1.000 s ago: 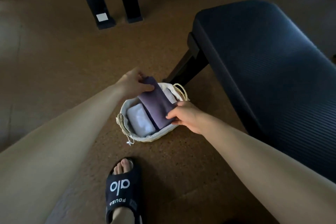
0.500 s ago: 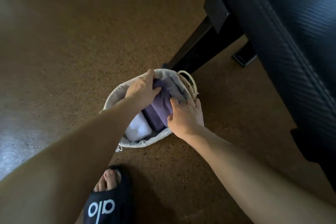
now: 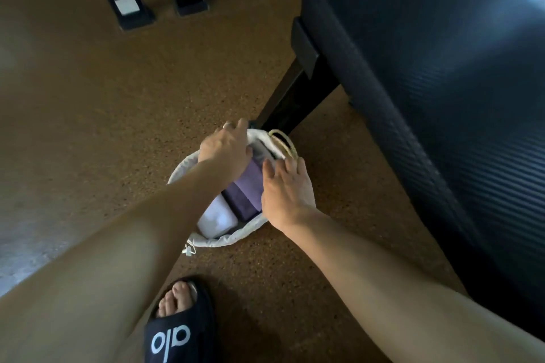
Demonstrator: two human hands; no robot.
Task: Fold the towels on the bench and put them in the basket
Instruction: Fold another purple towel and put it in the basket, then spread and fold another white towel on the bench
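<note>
A round white basket (image 3: 224,240) sits on the floor by the bench leg. Inside it lie a folded white towel (image 3: 216,218), a dark purple towel (image 3: 239,203) and a lighter purple towel (image 3: 250,183), packed side by side. My left hand (image 3: 225,149) reaches over the far rim, fingers extended down onto the towels' far end. My right hand (image 3: 286,188) lies flat with spread fingers over the near right side of the basket, pressing on the lighter purple towel. A tan rope handle (image 3: 284,143) sticks up at the far rim.
The dark padded bench (image 3: 442,97) fills the right side; its black leg (image 3: 287,100) slants down just behind the basket. Two black furniture legs (image 3: 132,3) stand at the top left. My foot in a black slide (image 3: 177,324) is just below the basket on cork floor.
The lighter purple towel went from held above the basket to tucked down inside it. Both hands have flattened onto it, and the right hand has spread its fingers.
</note>
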